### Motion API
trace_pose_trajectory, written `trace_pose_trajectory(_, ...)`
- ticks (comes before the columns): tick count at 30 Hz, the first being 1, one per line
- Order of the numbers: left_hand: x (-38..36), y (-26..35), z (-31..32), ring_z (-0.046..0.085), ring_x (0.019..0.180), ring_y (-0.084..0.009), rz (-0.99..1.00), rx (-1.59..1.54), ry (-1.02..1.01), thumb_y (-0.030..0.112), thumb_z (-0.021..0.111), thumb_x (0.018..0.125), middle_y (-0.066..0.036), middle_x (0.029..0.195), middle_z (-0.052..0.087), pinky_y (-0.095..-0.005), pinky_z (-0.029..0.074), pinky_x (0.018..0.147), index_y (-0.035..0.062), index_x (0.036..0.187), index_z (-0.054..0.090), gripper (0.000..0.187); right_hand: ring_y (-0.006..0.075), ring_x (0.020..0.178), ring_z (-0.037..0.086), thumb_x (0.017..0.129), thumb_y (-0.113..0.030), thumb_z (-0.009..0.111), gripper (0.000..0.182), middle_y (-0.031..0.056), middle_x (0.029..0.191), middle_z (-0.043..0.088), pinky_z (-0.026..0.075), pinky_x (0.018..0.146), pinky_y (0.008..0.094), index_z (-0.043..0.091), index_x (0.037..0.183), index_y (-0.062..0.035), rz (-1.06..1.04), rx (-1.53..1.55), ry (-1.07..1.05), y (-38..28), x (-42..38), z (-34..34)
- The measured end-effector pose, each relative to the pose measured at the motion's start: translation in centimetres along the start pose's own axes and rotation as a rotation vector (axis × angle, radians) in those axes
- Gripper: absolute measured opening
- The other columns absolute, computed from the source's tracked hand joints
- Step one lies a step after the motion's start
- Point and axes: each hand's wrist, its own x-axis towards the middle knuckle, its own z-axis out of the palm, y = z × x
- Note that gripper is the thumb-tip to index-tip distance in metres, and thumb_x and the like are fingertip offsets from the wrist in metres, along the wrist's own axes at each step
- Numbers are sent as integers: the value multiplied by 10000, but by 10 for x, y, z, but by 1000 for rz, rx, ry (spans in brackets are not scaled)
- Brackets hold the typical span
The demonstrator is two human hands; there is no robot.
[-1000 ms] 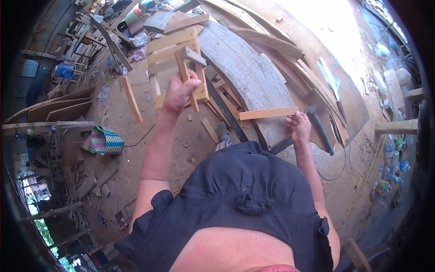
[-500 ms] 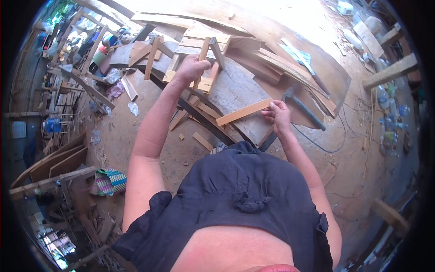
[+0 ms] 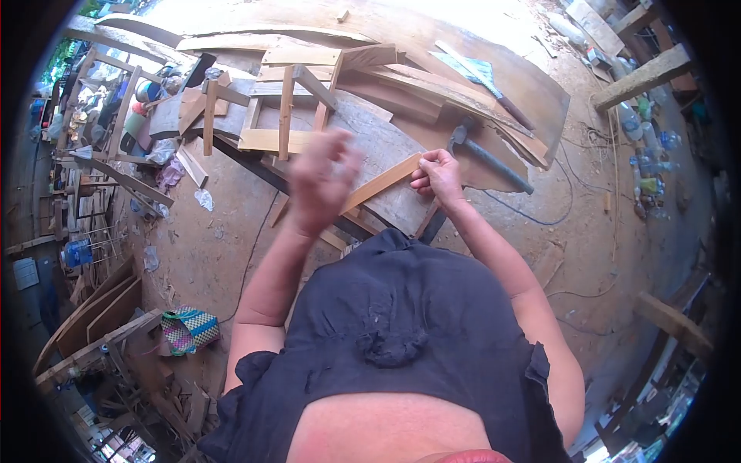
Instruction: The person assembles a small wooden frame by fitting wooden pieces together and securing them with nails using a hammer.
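My right hand [image 3: 440, 176] pinches the upper end of a narrow wooden slat [image 3: 382, 182], which slopes down to the left over the grey plank bench [image 3: 376, 137]. My left hand [image 3: 326, 181] is smeared by motion. It overlaps the slat's lower end in this view, and its fingers are too blurred to make out. Just beyond it, a small slatted wooden frame with legs [image 3: 285, 116] lies on the bench. A hammer with a pipe-like handle [image 3: 498, 164] rests to the right of my right hand.
Boards [image 3: 421, 89] are piled behind the frame. A long blade with a dark handle [image 3: 513, 113] lies across them. A cable [image 3: 532, 220] curls on the floor at the right. Plastic bottles [image 3: 652, 147] line the right side. A woven basket [image 3: 189, 330] stands lower left.
My left hand has let go of the frame's leg and moved down toward the slat. My right hand still holds the slat. The whole view has shifted slightly.
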Motion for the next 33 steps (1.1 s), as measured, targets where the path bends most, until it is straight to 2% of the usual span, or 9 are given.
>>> trace_pose_trajectory(2, -14, -8, 35, 581, 875, -249, 248, 334, -259, 111, 626, 779, -114, 874, 600, -374, 470, 749, 41, 1016, 594, 249, 122, 455, 578, 876, -102, 498, 105, 79, 680, 598, 440, 365, 226, 483, 950, -29, -6, -11, -2, -2, 1, 0)
trace_pose_trajectory(4, -29, -44, 73, 537, 1001, -288, 266, 334, -328, 100, 609, 745, -122, 1034, 577, -404, 435, 832, 62, 1109, 569, 368, 125, 448, 572, 876, -98, 497, 99, 81, 685, 599, 450, 372, 227, 480, 939, -24, -6, 24, -17, 0, 2, -2)
trace_pose_trajectory(5, -33, -53, 86, 537, 1001, -288, 268, 333, -324, 100, 609, 745, -122, 1034, 577, -404, 435, 832, 62, 1109, 569, 368, 125, 448, 572, 876, -98, 497, 99, 81, 685, 599, 450, 372, 227, 480, 939, -24, -10, 22, -17, 2, 2, -3)
trace_pose_trajectory(7, -38, -66, 103, 461, 1116, -282, 310, 491, -306, 123, 581, 749, -113, 1189, 509, -407, 375, 912, 75, 1214, 508, 473, 133, 469, 584, 876, -92, 495, 111, 89, 698, 604, 465, 383, 229, 467, 955, -20, -37, 42, -34, 5, 3, -4)
trace_pose_trajectory(11, -50, -79, 116, 413, 1179, -281, 271, 638, -289, 155, 543, 784, -102, 1279, 457, -423, 317, 957, 69, 1274, 450, 506, 143, 544, 615, 876, -94, 499, 188, 108, 750, 619, 496, 424, 228, 434, 1033, -15, -79, 47, -61, 9, 3, -7)
trace_pose_trajectory(21, -59, -82, 121, 365, 1242, -283, 225, 663, -271, 200, 508, 835, -104, 1333, 408, -452, 268, 1018, 95, 1305, 432, 488, 149, 576, 627, 869, -90, 493, 190, 101, 754, 613, 490, 428, 228, 443, 1036, -13, -81, -16, -139, 5, 1, -12)
trace_pose_trajectory(29, -63, -79, 124, 335, 1271, -274, 195, 692, -300, 227, 517, 822, -87, 1356, 388, -461, 247, 1039, 111, 1336, 393, 541, 160, 579, 630, 868, -92, 497, 215, 104, 762, 610, 506, 460, 243, 446, 1056, -3, -80, 27, -170, 11, 4, -16)
trace_pose_trajectory(33, -65, -82, 126, 295, 1300, -268, 173, 726, -325, 270, 510, 825, -86, 1387, 346, -476, 205, 1060, 119, 1363, 345, 583, 170, 561, 633, 876, -100, 513, 212, 109, 745, 619, 509, 457, 251, 451, 1049, 8, -104, 77, -172, 12, 2, -17)
